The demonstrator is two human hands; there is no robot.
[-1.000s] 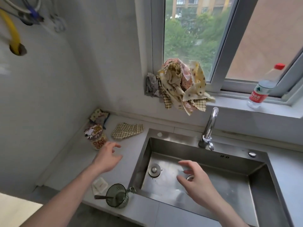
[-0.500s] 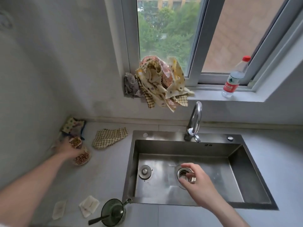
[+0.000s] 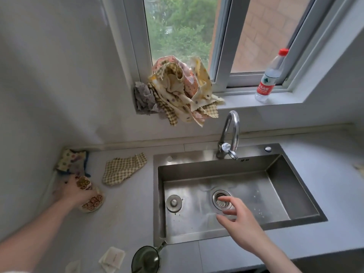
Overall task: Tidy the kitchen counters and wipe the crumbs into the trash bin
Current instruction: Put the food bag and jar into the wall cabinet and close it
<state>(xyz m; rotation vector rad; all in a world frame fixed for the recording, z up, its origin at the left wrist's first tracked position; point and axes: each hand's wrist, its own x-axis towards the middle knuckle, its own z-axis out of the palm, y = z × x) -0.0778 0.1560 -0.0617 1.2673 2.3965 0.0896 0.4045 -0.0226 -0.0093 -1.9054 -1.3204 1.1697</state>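
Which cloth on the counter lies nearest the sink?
The brown checked cloth; it lies flat between the left hand and the sink.

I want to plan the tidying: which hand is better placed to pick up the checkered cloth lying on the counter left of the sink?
Probably the left hand. It is on the counter beside the checkered cloth, gripping a patterned item. The right hand hovers over the sink, farther away.

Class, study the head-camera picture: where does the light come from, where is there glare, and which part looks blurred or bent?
Head view: daylight enters through the window; soft glare streaks the sink and the faucet; the left hand on the snack packets is motion-blurred, the right hand sharper; wide-angle distortion bends the window frame and counter edges.
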